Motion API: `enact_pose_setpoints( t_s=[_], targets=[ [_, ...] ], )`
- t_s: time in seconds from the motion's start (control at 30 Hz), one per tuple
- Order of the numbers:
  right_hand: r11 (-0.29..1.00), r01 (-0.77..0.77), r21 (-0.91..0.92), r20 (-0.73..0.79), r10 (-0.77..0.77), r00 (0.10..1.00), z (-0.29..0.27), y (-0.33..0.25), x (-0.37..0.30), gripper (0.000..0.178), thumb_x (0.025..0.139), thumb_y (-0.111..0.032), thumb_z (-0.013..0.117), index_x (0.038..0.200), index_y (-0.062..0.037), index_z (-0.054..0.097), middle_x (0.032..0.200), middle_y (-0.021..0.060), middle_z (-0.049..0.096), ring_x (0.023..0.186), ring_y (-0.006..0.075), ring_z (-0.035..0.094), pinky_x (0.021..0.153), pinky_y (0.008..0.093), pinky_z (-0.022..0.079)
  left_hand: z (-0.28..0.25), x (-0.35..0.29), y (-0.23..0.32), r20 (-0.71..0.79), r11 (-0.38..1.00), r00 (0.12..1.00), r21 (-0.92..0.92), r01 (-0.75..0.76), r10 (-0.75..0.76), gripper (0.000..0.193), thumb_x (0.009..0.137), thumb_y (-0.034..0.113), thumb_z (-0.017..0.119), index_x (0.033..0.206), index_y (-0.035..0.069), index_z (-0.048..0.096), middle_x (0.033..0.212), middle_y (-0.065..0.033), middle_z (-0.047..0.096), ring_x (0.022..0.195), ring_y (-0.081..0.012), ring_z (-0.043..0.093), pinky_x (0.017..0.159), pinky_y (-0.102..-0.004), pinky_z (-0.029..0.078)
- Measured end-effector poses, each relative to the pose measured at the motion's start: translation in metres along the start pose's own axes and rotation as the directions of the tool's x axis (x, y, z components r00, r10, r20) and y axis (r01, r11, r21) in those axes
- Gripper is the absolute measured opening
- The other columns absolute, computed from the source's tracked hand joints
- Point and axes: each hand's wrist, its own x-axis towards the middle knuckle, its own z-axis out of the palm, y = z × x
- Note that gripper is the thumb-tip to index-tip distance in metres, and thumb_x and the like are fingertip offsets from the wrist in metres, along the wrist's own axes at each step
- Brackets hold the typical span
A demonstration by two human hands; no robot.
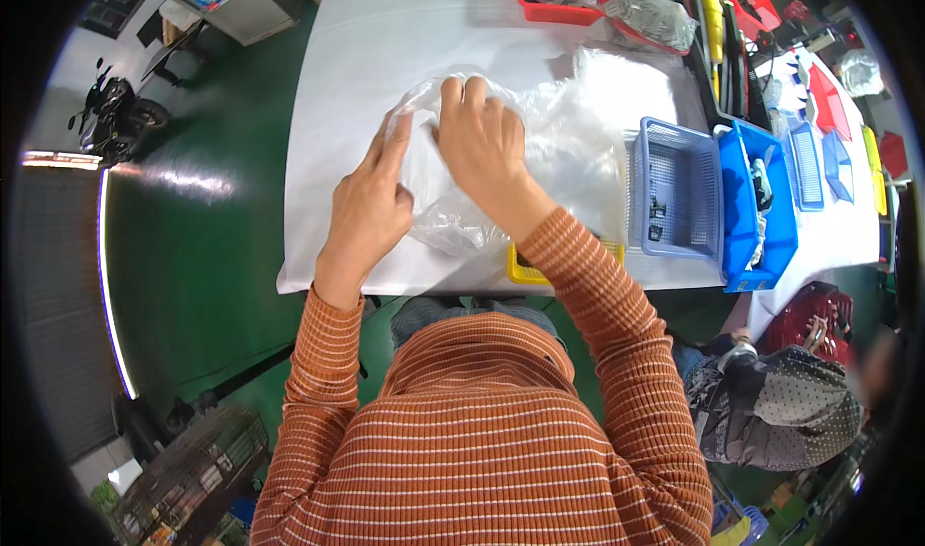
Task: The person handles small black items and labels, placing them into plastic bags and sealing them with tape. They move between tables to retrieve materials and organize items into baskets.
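Observation:
A clear, crinkled plastic bag (453,220) lies on the white-covered table in front of me, partly beneath my hands. My left hand (371,199) is at its left edge, fingers stretched forward and thumb apart; the fingertips touch the film. Over the bag's upper part, my right hand (487,146) has its fingers bent down and closed on the plastic. The right fingertips are partly hidden behind the knuckles. More flat clear plastic sheeting (588,175) spreads to the right of my right hand.
On the right stands a light-blue basket (682,242) with small black parts, beside a blue bin (761,271). A yellow tray (525,272) sits by the near edge, partly under my right forearm. Red trays (559,13) hold clear packaging at the back. Another person (780,406) is at the lower right.

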Motion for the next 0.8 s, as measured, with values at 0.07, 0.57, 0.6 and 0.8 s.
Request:
enact_pose_setpoints(
  t_s=[0.07, 0.57, 0.6, 0.8],
  targets=[
    [0.982, 0.025, -0.189, -0.017, -0.029, 0.999, 0.019, 0.026, 0.027, 0.036, 0.074, -0.032, 0.070, 0.088, -0.0052, 0.051, 0.079, 0.0081, 0.055, 0.066, 0.0210, 0.063, 0.051, 0.0323, 0.050, -0.002, 0.009, -0.012, -0.035, 0.996, 0.999, 0.091, 0.010, -0.007, 0.078, 0.067, -0.008, 0.046, 0.141, 0.015, 0.034, 0.133, -0.0166, 0.046, 0.104, -0.0346, 0.057, 0.081, -0.0383, 0.049],
    [0.207, 0.116, 0.972, -0.237, 0.835, 0.497, 0.095, 0.176, 0.042, 0.016, 0.078, 0.000, 0.047, 0.091, -0.0065, 0.053, 0.087, 0.0025, 0.051, 0.079, 0.0109, 0.048, 0.075, 0.0237, 0.042, 0.143, 0.137, -0.054, 0.083, 0.995, 0.993, -0.035, 0.089, -0.086, 0.064, 0.093, 0.045, 0.042, 0.131, -0.006, 0.041, 0.133, -0.0259, 0.043, 0.127, -0.0352, 0.041, 0.101, -0.0375, 0.038],
    [0.077, 0.069, 0.995, -0.104, 0.794, 0.599, 0.128, 0.164, 0.023, 0.025, 0.074, 0.003, 0.045, 0.097, -0.0053, 0.052, 0.089, 0.0028, 0.050, 0.082, 0.0134, 0.047, 0.079, 0.0269, 0.041, 0.160, 0.143, -0.042, 0.273, 0.881, 0.947, -0.387, 0.270, -0.170, 0.077, 0.092, 0.056, 0.036, 0.130, -0.010, 0.040, 0.132, -0.0264, 0.044, 0.116, -0.0362, 0.051, 0.091, -0.0383, 0.046],
    [0.558, -0.184, 0.809, 0.014, 0.295, 0.955, 0.117, 0.094, -0.056, 0.024, 0.072, -0.001, 0.056, 0.096, -0.0024, 0.056, 0.102, 0.0135, 0.053, 0.100, 0.0294, 0.050, 0.091, 0.0371, 0.040, 0.227, 0.163, -0.054, 0.510, 0.464, 0.834, -0.699, 0.543, -0.208, 0.028, 0.083, 0.003, 0.056, 0.110, -0.005, 0.055, 0.096, -0.0088, 0.064, 0.078, -0.0122, 0.061, 0.069, -0.0233, 0.049]
  ],
)
